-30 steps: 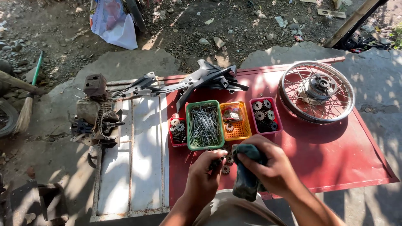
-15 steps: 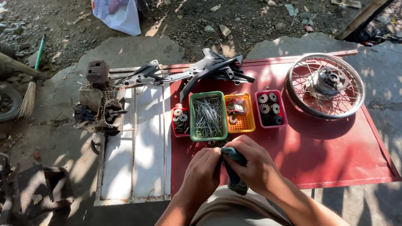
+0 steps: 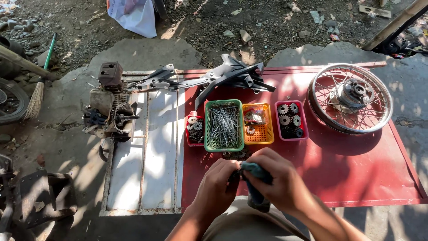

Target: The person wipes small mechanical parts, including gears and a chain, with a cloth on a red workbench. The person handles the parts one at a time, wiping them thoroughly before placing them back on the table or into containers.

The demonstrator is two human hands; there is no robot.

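My left hand [image 3: 218,185] and my right hand [image 3: 276,180] meet over the near edge of a red metal sheet [image 3: 356,165]. The right hand grips a blue-grey rag [image 3: 256,192] that hangs down below the fingers. The left hand's fingers pinch a small dark metal part [image 3: 236,175] against the rag; most of the part is hidden. Just beyond the hands stand a green basket of spokes [image 3: 224,126], an orange basket [image 3: 257,123], a pink tray of gears [image 3: 290,120] and a red tray of gears [image 3: 194,130].
A spoked wheel with hub [image 3: 351,97] lies at the right of the sheet. A grey motorcycle frame part [image 3: 214,79] lies along the back. A white panel [image 3: 151,156] is on the left, with an engine block [image 3: 109,109] beside it. A broom [image 3: 38,89] rests far left.
The two hands have drawn closer together over the rag and the small part. The view has shifted slightly, with the baskets now sitting a little higher in the picture.
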